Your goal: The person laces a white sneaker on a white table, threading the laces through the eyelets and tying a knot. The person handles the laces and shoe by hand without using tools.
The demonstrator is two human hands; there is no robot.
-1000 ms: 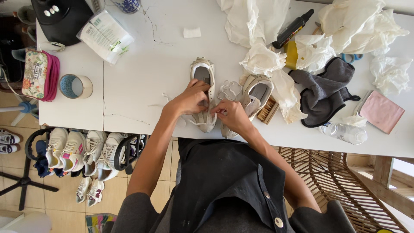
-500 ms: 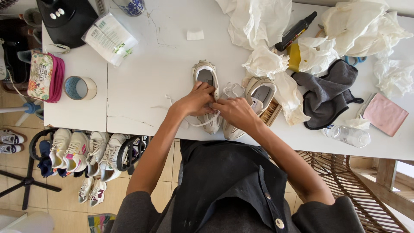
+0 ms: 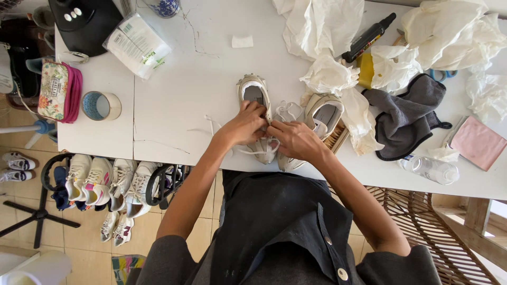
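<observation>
While both hands meet over the middle of a pale sneaker (image 3: 255, 105), the left hand (image 3: 244, 125) curls its fingers down onto the shoe's upper and the right hand (image 3: 296, 140) pinches in from the other side, both closed narrowly on the white laces (image 3: 259, 150); which strand each finger grips I cannot tell. A loop of lace hangs below the hands near the table's front edge. The sneaker lies on the white table (image 3: 195, 89), toe toward the person, its opening showing above the knuckles. Just beside it on the right lies a second sneaker (image 3: 322, 113) of the same kind, tilted, resting against a brush (image 3: 337, 140). Crumpled white paper (image 3: 322, 26) is heaped beyond, with a black marker (image 3: 368, 38) and a grey cloth (image 3: 409, 113) further right. A clear bottle (image 3: 430, 169) lies near the edge. To the left stand a roll of tape (image 3: 101, 105) and a floral pouch (image 3: 55, 89).
</observation>
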